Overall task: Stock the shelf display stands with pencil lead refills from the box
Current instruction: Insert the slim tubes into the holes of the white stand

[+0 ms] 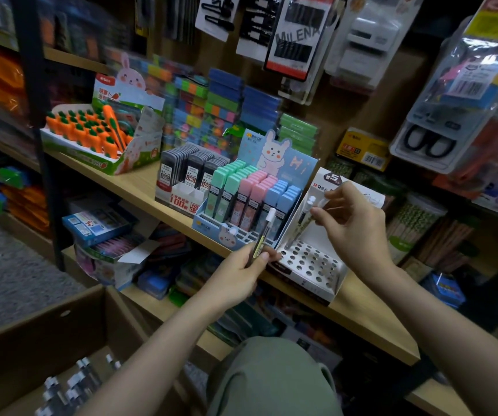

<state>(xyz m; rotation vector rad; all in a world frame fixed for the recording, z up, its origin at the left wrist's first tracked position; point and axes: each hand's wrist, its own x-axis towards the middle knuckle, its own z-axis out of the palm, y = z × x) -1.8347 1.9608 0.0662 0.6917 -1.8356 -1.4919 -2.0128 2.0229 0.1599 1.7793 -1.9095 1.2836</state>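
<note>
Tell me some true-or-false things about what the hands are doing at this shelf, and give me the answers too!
1. The left hand holds a lead refill tube with a white cap. True.
2. The white stand with round holes is full of tubes. False: nearly all its holes are empty.
3. The right hand is up at the white stand, its fingers on tubes there. True.
4. The cardboard box at lower left is empty. False: refill tubes lie in it.
5. The pastel refill display has a bunny on it. True.

One head view looks down, close, at the shelf [157, 187].
</note>
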